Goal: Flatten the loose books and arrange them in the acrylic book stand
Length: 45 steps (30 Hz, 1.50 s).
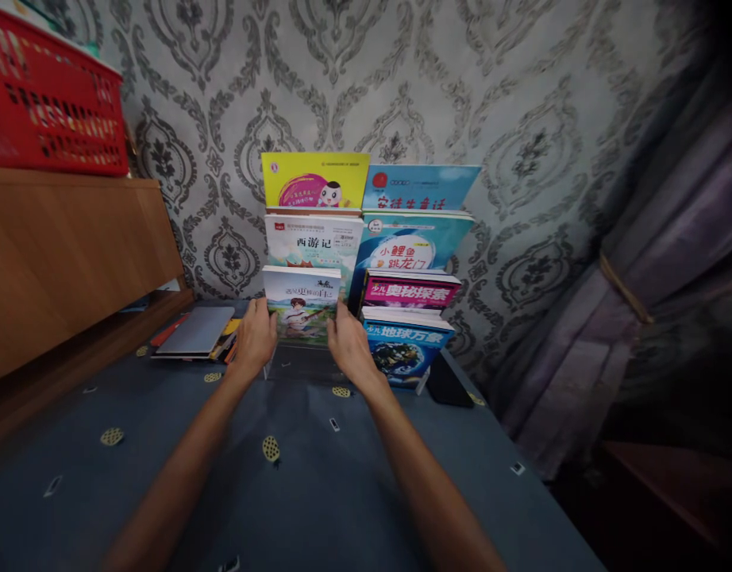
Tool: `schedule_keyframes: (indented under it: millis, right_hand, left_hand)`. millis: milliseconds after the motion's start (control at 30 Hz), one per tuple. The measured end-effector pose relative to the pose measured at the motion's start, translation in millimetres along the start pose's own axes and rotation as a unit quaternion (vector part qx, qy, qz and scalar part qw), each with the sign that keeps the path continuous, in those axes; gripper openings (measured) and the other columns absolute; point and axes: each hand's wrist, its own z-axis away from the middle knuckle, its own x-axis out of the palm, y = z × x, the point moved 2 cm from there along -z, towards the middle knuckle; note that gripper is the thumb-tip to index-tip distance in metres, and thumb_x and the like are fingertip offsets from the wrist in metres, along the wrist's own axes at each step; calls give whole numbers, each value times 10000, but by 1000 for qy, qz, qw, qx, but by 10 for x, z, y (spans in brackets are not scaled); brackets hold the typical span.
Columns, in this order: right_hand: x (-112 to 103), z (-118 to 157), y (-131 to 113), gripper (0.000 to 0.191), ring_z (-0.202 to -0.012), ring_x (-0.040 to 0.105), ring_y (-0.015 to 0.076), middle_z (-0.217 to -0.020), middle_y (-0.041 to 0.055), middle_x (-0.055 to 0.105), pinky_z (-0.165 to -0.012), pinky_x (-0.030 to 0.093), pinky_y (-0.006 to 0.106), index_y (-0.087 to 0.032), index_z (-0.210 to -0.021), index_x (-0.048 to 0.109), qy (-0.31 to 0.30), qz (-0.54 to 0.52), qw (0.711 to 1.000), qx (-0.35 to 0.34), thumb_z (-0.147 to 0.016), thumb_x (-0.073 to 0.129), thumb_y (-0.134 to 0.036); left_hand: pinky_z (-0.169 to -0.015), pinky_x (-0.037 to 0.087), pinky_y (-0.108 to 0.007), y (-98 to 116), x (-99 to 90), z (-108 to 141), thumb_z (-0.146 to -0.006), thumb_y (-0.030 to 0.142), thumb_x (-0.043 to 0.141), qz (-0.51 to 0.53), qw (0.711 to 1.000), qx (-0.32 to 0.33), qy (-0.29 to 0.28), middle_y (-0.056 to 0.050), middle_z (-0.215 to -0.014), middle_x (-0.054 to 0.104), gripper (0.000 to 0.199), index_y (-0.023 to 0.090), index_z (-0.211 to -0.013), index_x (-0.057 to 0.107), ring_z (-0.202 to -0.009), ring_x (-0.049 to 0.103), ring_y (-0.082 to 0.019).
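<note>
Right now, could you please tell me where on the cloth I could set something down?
Bare cloth lies between the forearms, and outside them toward the wooden cabinet and the right edge. Farther back is crowded: left hand and right hand hold the front-left book, with piled items left and a black slab right.

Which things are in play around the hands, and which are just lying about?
In play:
- front-left book, left hand and right hand at its edges
- upright books behind and beside it, apparently

Lying about:
- red basket
- flat pile
- black flat item
</note>
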Motion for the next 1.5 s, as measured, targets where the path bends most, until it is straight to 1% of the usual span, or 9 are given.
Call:
schedule_keyframes:
  millis: [100, 233, 400, 500, 633, 800, 1133, 1300, 1500]
  right_hand:
    - [14, -3, 12, 486, -1076, 662, 307, -1261, 241, 649, -933, 507, 432, -92, -1405, 428, 5, 0, 1000, -1, -925, 394, -165]
    - [31, -2, 16, 493, -1092, 663, 301, -1247, 239, 653, -953, 499, 411, -67, -1412, 423, -2, -5, 1000, 2, -930, 397, -169]
    - [60, -2, 42, 541, -1038, 681, 309, -1225, 229, 673, -916, 515, 434, -84, -1458, 376, 15, -7, 1000, -4, -924, 397, -167]
    - [77, -1, 62, 531, -999, 690, 314, -1188, 229, 689, -889, 522, 435, -75, -1448, 380, 14, -7, 1000, -8, -928, 378, -182]
    - [77, 2, 68, 511, -964, 697, 321, -1134, 217, 708, -853, 530, 439, -76, -1425, 404, 21, -4, 1000, -4, -925, 370, -177]
    - [62, 5, 56, 525, -1010, 690, 327, -1181, 250, 686, -884, 521, 445, -41, -1432, 409, 4, -1, 1000, 0, -927, 348, -169]
    - [114, -13, 77, 553, -1053, 677, 335, -1238, 243, 662, -904, 526, 470, -92, -1485, 372, 19, 1, 1000, 2, -938, 361, -171]
    - [129, -16, 95, 565, -1033, 681, 333, -1226, 240, 670, -905, 523, 452, -76, -1488, 364, 19, 9, 1000, 1, -930, 373, -164]
    - [127, -12, 105, 560, -1020, 685, 313, -1215, 221, 681, -893, 528, 414, -88, -1481, 377, 23, 10, 1000, 2, -927, 368, -173]
  left_hand:
    - [-768, 488, -362, -5, 9, -1, -952, 214, 492, 11, 1000, 2, 3, -117, -1041, 617, 76, 187, -1012, 530, -938, 632, -276]
    - [-802, 486, -366, -15, 27, -2, -951, 207, 483, 40, 999, 6, 18, -108, -1049, 603, 79, 199, -1021, 519, -947, 620, -260]
    - [-828, 489, -372, -33, 65, -3, -932, 202, 508, 64, 998, 7, 25, -104, -1080, 584, 116, 208, -1048, 500, -973, 617, -263]
    - [-827, 492, -368, -49, 86, -6, -927, 203, 514, 70, 997, 6, 27, -100, -1075, 580, 124, 212, -1048, 491, -992, 617, -267]
    - [-821, 494, -369, -55, 94, -5, -928, 206, 511, 65, 998, 10, 25, -100, -1074, 580, 125, 209, -1052, 495, -985, 619, -267]
    - [-804, 499, -371, -24, 66, -1, -926, 205, 527, 46, 999, 2, 15, -113, -1074, 584, 132, 201, -1055, 501, -979, 629, -280]
    - [-810, 496, -363, -2, 55, -7, -934, 212, 519, 24, 1000, -5, 7, -115, -1099, 588, 170, 189, -1102, 507, -992, 631, -274]
    - [-795, 495, -359, 15, 41, -11, -951, 215, 499, -7, 1000, -5, -7, -125, -1113, 591, 173, 165, -1117, 504, -993, 630, -276]
    - [-785, 489, -345, 37, 15, -14, -948, 204, 517, -13, 1000, -9, -12, -119, -1109, 601, 165, 165, -1109, 515, -986, 636, -270]
